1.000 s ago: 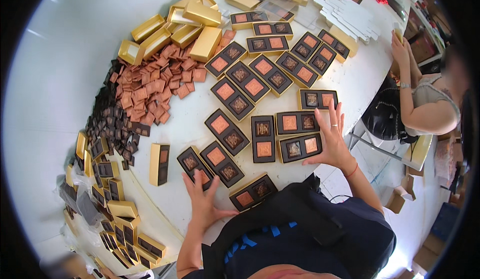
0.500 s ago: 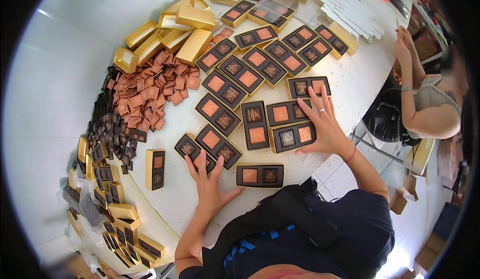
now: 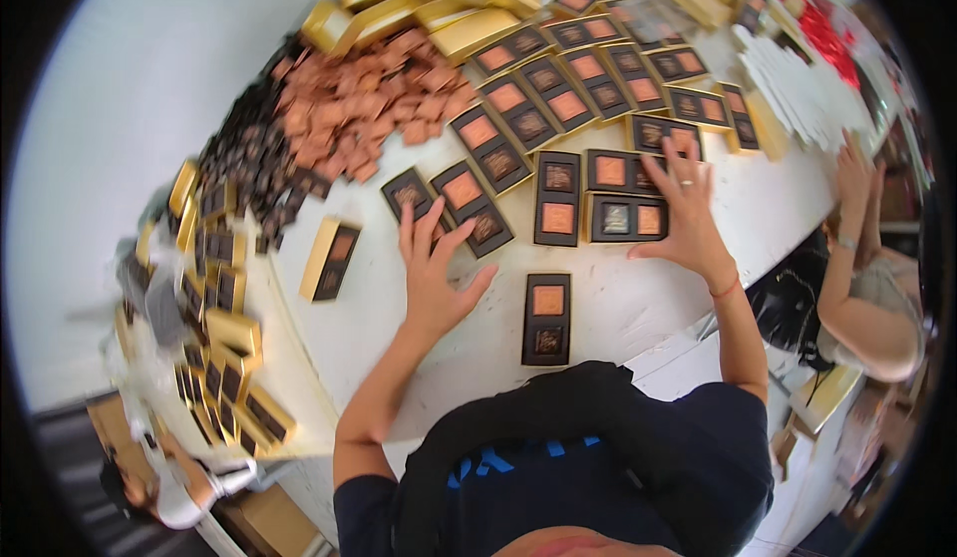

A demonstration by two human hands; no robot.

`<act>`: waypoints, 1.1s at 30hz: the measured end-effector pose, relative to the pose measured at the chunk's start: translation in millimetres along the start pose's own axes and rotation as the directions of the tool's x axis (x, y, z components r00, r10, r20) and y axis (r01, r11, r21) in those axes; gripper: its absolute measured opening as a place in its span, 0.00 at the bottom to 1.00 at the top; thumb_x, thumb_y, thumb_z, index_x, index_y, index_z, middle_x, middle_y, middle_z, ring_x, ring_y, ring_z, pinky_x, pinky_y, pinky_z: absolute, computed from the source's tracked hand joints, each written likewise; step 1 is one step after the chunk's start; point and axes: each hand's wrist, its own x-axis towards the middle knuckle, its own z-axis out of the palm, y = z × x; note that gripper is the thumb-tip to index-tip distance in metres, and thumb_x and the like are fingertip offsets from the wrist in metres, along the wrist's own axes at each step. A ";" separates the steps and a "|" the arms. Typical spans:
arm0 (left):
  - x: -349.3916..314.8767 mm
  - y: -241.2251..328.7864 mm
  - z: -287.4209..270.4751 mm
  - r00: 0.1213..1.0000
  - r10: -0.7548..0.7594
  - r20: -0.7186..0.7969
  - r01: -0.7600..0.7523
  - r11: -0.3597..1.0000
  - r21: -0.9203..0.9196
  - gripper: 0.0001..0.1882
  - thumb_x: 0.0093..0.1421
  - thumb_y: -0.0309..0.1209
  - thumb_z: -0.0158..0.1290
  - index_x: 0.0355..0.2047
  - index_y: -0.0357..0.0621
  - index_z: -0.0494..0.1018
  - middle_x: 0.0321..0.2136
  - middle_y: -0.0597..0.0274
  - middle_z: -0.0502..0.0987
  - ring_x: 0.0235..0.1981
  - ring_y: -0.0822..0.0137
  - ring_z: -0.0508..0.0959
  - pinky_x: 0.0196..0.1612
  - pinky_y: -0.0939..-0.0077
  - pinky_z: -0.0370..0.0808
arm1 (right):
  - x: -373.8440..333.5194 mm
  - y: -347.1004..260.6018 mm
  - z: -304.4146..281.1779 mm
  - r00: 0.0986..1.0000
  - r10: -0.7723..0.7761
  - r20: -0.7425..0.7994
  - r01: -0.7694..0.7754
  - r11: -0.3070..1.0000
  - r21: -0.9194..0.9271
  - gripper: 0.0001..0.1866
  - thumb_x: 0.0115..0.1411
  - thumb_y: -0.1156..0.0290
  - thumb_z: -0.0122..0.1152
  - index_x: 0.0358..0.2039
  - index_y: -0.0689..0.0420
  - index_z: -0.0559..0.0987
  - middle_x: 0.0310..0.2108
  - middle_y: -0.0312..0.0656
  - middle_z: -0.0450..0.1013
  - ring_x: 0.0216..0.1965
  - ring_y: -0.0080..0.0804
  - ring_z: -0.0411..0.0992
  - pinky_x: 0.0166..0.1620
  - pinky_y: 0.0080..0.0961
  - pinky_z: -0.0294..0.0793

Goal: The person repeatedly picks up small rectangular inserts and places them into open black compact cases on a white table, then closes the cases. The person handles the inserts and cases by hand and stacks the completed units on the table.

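Fingers [image 3: 427, 228] loosely splayed, left hand [image 3: 436, 290] at eleven o'clock, right hand [image 3: 695, 230] at one; best nudge gold boxes [image 3: 557, 199] by edges.

Gold-edged two-square boxes [image 3: 630, 220], open, face-up, mostly closely clustered

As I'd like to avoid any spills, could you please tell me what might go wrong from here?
The lone two-piece box sits close to the person's torso, so leaning forward could nudge it. The right hand spreads over tightly grouped boxes, so a small push might shift several. The piled gold boxes stand beside the loose orange squares and could perhaps tumble onto them.
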 end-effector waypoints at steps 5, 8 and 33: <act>-23.6 -3.8 -60.8 0.987 -0.033 -0.158 0.080 0.949 0.304 0.35 0.49 0.38 0.69 0.59 0.50 0.73 0.66 0.54 0.63 0.68 0.45 0.58 0.69 0.46 0.53 | -22.7 -61.0 -2.5 0.973 -0.191 -0.132 0.205 0.974 0.097 0.60 0.36 0.28 0.71 0.66 0.51 0.70 0.72 0.51 0.54 0.75 0.61 0.39 0.70 0.66 0.28; -43.4 -56.0 -87.7 0.938 -0.151 -0.313 0.282 0.856 0.433 0.33 0.54 0.36 0.66 0.61 0.49 0.70 0.63 0.53 0.67 0.64 0.47 0.64 0.67 0.47 0.57 | -41.7 -115.3 28.2 0.896 -0.438 -0.069 0.442 0.873 0.205 0.43 0.43 0.33 0.72 0.58 0.41 0.79 0.67 0.45 0.63 0.72 0.61 0.48 0.70 0.67 0.31; 29.4 -150.3 -77.6 0.956 -0.290 -0.038 0.290 0.921 0.262 0.35 0.58 0.41 0.61 0.63 0.41 0.64 0.64 0.46 0.67 0.65 0.46 0.65 0.67 0.53 0.61 | -7.5 -180.7 65.3 0.779 -0.617 0.114 0.581 0.778 0.239 0.31 0.48 0.62 0.76 0.54 0.51 0.79 0.55 0.39 0.74 0.64 0.44 0.64 0.70 0.57 0.49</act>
